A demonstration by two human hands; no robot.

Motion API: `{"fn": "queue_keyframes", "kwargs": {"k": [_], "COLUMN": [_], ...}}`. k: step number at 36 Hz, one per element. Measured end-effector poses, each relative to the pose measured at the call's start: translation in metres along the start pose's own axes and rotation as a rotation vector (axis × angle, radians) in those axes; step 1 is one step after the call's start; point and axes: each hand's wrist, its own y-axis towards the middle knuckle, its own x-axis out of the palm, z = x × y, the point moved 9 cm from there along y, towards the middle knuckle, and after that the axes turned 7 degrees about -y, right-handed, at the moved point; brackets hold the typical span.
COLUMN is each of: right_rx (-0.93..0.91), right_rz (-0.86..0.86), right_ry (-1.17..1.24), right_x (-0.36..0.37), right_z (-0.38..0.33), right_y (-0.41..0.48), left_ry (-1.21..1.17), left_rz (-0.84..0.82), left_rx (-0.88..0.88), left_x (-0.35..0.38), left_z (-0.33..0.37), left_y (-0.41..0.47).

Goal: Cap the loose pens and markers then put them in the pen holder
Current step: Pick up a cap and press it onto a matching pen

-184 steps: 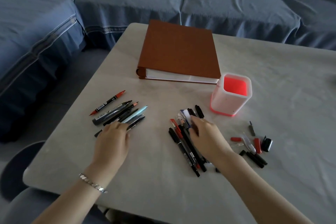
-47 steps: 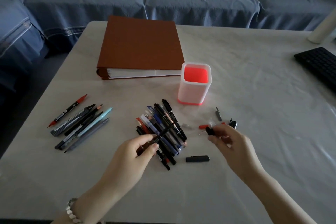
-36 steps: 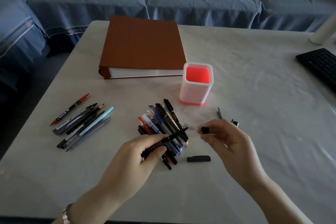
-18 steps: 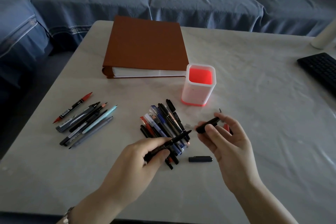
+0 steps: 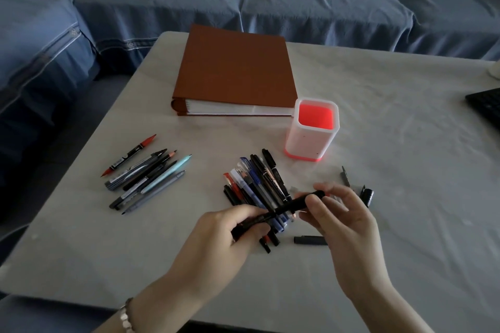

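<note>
Pen print unreadable. Your left hand point(image 5: 216, 238) gripped the black pen point(image 5: 270, 215); your right hand point(image 5: 349, 224) pinched its cap point(image 5: 296, 204).

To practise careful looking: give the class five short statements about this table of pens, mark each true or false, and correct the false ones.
1. The pen holder stands upright with no pen showing in it. True.
2. The brown binder lies open. False: it lies closed.
3. Both hands are on one black pen. True: the left hand grips its barrel and the right hand pinches the other end.
4. The pen holder stands on the binder. False: it stands on the table, beside the binder's near right corner.
5. A loose black cap lies on the table by the right hand. True.
</note>
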Motion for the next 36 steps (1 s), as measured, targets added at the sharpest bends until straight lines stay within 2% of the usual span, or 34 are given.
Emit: {"fn": "queue_keyframes", "kwargs": {"k": [7,11,14,19,22,26,31,35,36], "right_rx": [-0.037,-0.074,-0.114,-0.129,-0.08,0.039,0.186,0.257,0.278], "right_rz": [-0.051,-0.076,-0.113,-0.252,-0.244,-0.199,-0.106,-0.002,-0.004], "right_ry": [0.005,-0.005,-0.024,-0.028,-0.014,-0.003,0.031,-0.063,-0.104], "right_x": [0.009,0.014,0.019,0.034,0.039,0.047,0.052,0.032,0.028], "right_z": [-0.003,-0.006,-0.009,-0.012,-0.008,0.011,0.038,0.05,0.051], "right_y": [0.005,0.005,0.006,0.006,0.011,0.016,0.016,0.029,0.032], "left_ry": [0.005,-0.066,-0.233,-0.637,-0.652,-0.461,-0.09,0.508,0.608], "left_rz": [-0.007,0.009,-0.027,-0.136,-0.106,0.017,0.054,0.242,0.284], "left_rx": [0.036,-0.009,-0.113,-0.428,-0.453,-0.311,-0.149,0.002,-0.006], "left_x": [-0.004,-0.008,-0.006,0.007,0.004,-0.012,-0.024,-0.068,-0.079], "left_z": [0.001,-0.001,-0.003,-0.033,-0.039,-0.039,-0.043,-0.072,-0.082], "left_y": [0.004,0.006,0.009,0.003,0.002,0.01,0.017,0.022,0.023]}}
